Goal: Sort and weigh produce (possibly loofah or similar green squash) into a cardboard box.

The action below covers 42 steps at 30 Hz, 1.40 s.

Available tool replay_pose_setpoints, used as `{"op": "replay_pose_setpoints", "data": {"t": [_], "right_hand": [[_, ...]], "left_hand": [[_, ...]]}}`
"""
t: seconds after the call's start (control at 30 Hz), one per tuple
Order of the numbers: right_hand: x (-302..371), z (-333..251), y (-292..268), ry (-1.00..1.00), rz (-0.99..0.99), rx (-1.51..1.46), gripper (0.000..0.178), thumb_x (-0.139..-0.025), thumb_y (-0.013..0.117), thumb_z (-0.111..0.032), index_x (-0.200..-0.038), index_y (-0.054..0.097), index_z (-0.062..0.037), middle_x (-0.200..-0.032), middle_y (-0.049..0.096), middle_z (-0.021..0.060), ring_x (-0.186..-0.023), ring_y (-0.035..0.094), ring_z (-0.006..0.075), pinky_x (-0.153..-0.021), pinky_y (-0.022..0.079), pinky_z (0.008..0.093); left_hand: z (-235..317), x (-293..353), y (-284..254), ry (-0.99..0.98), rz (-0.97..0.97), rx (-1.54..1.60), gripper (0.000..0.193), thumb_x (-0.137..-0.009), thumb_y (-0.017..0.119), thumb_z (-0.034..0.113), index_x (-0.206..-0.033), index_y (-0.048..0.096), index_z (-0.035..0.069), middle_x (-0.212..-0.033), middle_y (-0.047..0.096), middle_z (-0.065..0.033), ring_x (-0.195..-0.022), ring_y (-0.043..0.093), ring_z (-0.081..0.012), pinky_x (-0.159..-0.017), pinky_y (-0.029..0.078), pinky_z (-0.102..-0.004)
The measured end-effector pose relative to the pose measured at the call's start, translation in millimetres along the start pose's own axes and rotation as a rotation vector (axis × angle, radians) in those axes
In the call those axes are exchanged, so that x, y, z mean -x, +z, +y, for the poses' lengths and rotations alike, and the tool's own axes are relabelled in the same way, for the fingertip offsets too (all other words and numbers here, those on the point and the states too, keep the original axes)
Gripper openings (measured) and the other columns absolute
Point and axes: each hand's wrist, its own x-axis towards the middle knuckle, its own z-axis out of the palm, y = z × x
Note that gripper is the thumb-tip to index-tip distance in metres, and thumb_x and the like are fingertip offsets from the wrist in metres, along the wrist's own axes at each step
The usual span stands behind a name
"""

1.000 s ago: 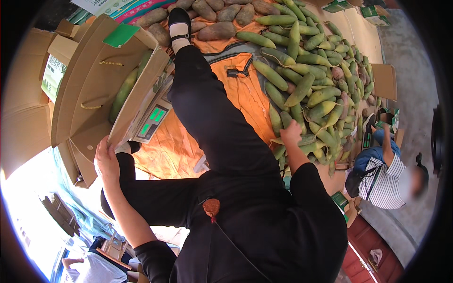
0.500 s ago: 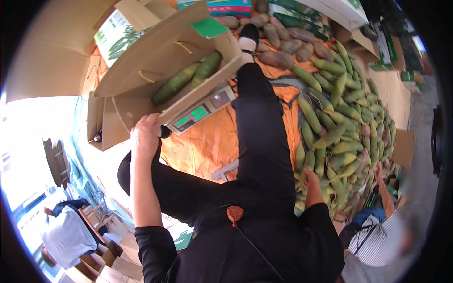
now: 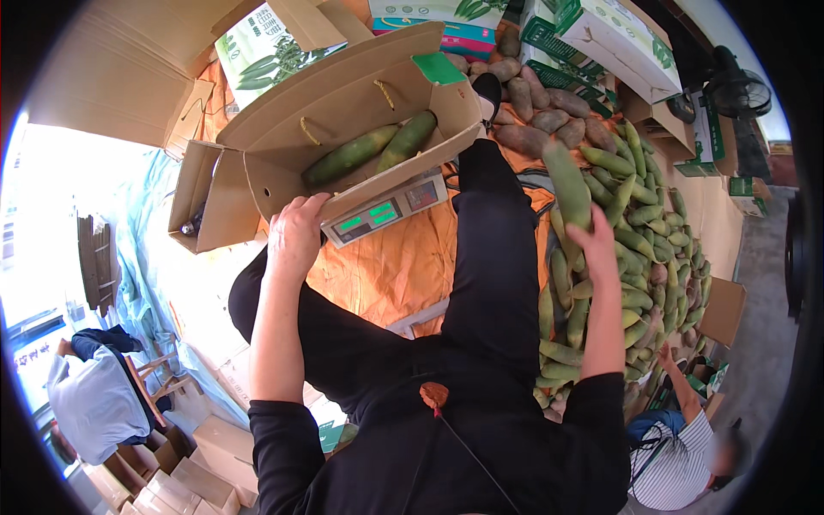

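My right hand point(image 3: 598, 247) grips the lower end of a long green radish point(image 3: 566, 182), raised over the pile of green radishes point(image 3: 631, 223) on my right. At the front, my left hand point(image 3: 296, 230) holds the near edge of an open cardboard box point(image 3: 352, 193); part of its fingers is hidden by the rim. Two green radishes point(image 3: 348, 157) lie side by side inside the box, near its yellow cord handles point(image 3: 384, 94). Against the near side of the box, a digital scale point(image 3: 384, 216) shows its lit green display and its keypad.
Reddish-brown root vegetables point(image 3: 549, 120) lie on the orange sheet point(image 3: 378, 283) beyond my foot. Printed cartons point(image 3: 614, 43) and a fan point(image 3: 738, 90) stand at the far right. A person in a striped top point(image 3: 674, 459) is at lower right. Brown cartons point(image 3: 215, 455) crowd the lower left.
My right hand has come up and forward from the pile, now with a green radish in it. My left hand stays at the box edge. The whole view has shifted slightly.
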Motion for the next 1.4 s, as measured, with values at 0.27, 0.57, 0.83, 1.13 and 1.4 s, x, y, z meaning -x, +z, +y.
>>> {"op": "replay_pose_setpoints", "data": {"t": [0.27, 0.57, 0.83, 1.13, 1.4], "right_hand": [[-53, -170, 109, -0.818, -0.170, 0.520, 0.053, -0.069, 0.073, -0.017, -0.119, 0.055, -0.0076, -0.106, 0.056, 0.0112, -0.105, 0.052, 0.0304, -0.092, 0.043, 0.0374], [-65, -143, 263, -0.965, -0.267, 0.915, 0.018, -0.074, 0.062, -0.011, -0.092, 0.065, -0.0093, -0.095, 0.061, 0.0055, -0.094, 0.058, 0.0232, -0.075, 0.052, 0.0387], [-66, -126, 256, -0.771, -0.468, 0.696, 0.020, -0.079, 0.065, -0.012, -0.100, 0.065, -0.0104, -0.102, 0.061, 0.0077, -0.102, 0.057, 0.0281, -0.085, 0.048, 0.0394], [-77, -84, 87, -0.464, -0.187, 0.158, 0.029, -0.081, 0.067, -0.015, -0.108, 0.064, -0.0049, -0.095, 0.068, 0.0103, -0.087, 0.065, 0.0176, -0.077, 0.051, 0.0301], [-17, 160, 2, 0.177, -0.239, 0.841, 0.026, -0.078, 0.066, -0.020, -0.100, 0.065, -0.0075, -0.098, 0.066, 0.0163, -0.096, 0.062, 0.0358, -0.082, 0.048, 0.0433]], "left_hand": [[-6, 2, -1, -0.019, 0.066, 0.124, 0.028, -0.082, 0.060, 0.009, -0.110, 0.064, 0.010, -0.099, 0.064, -0.0108, -0.101, 0.058, -0.0298, -0.093, 0.040, -0.0420], [-24, 2, 0, -0.093, 0.275, 0.095, 0.033, -0.081, 0.065, 0.020, -0.113, 0.063, 0.011, -0.117, 0.059, -0.0081, -0.114, 0.050, -0.0291, -0.100, 0.035, -0.0431], [-16, 6, 8, -0.123, -0.107, 0.164, 0.035, -0.085, 0.061, 0.030, -0.115, 0.064, 0.011, -0.124, 0.057, -0.0111, -0.119, 0.047, -0.0317, -0.100, 0.036, -0.0431], [4, -2, 37, -0.247, 0.186, -0.161, 0.030, -0.087, 0.058, 0.042, -0.099, 0.068, 0.016, -0.108, 0.064, -0.0014, -0.111, 0.052, -0.0262, -0.088, 0.037, -0.0552], [11, -5, 39, -0.265, 0.178, -0.251, 0.032, -0.089, 0.056, 0.045, -0.097, 0.066, 0.015, -0.102, 0.065, -0.0015, -0.105, 0.054, -0.0264, -0.084, 0.040, -0.0539]]}}
